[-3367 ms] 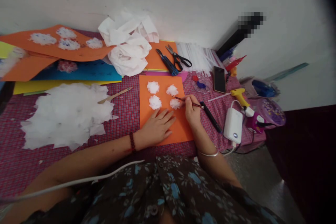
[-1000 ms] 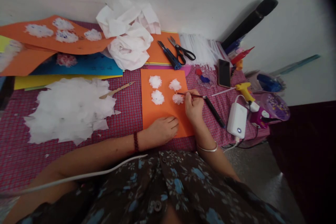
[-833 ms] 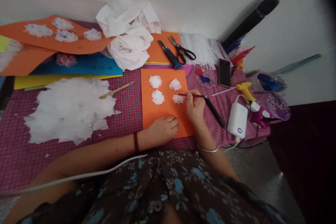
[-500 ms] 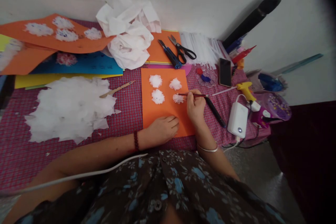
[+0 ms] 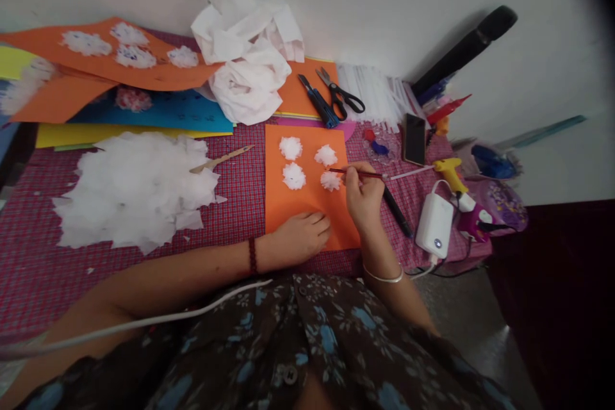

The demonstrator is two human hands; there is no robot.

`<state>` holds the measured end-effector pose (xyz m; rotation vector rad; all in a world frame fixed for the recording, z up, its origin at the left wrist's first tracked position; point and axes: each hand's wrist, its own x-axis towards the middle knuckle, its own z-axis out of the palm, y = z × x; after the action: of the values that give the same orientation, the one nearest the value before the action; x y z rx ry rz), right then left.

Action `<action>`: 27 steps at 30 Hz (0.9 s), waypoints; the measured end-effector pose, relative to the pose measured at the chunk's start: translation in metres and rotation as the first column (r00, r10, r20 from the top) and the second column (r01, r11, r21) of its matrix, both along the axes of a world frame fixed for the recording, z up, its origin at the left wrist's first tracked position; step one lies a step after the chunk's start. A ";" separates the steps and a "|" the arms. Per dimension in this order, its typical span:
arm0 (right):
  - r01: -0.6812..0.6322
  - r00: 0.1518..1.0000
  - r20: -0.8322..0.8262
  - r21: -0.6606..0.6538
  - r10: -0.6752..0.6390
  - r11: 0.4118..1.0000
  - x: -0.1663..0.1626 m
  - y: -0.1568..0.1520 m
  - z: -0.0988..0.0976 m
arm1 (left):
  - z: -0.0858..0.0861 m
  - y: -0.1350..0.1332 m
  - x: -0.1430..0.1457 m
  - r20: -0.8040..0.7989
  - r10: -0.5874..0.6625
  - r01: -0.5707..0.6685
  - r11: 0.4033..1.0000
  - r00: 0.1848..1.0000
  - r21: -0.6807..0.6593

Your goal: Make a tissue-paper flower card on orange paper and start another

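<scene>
My right hand (image 5: pixel 364 197) pinches a thin dark-red paintbrush (image 5: pixel 360 173), its tip at the upper edge of the lower right white paper flower (image 5: pixel 330 181). Whether tip and flower touch, I cannot tell. That flower and three others, such as the upper left white flower (image 5: pixel 291 148), sit on an orange sheet (image 5: pixel 288 205). Across the sheet's lower part lies my left hand (image 5: pixel 302 235), palm down with fingers stretched out and holding nothing. Beyond the right hand, a clear dish (image 5: pixel 391 144) holds red and blue paint (image 5: pixel 379 148).
White paper pieces (image 5: pixel 134 192) are piled at left, beside a wooden stick (image 5: pixel 223 159). Scissors (image 5: pixel 339 96) and a blue cutter (image 5: pixel 319 102) lie behind the sheet. At right are a phone (image 5: pixel 414 139), a yellow glue gun (image 5: pixel 449 173), a white power bank (image 5: pixel 435 221) and a black pen (image 5: pixel 396 213).
The whole view has shifted slightly, so things appear a little further right. The brush stays in my right hand by the same flower, and my left hand still rests on the sheet.
</scene>
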<state>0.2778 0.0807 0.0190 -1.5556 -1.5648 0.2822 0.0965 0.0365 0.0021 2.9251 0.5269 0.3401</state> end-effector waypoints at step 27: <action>0.002 0.965 -0.263 -0.045 -0.014 0.999 0.005 -0.073 -0.041 | 0.001 -0.001 0.000 0.006 0.016 -0.016 0.999 1.000 -0.052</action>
<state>0.2832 0.0072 -0.0221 -1.4902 -1.3521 0.5008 0.0964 0.0353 0.0028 2.8701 0.5497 0.3318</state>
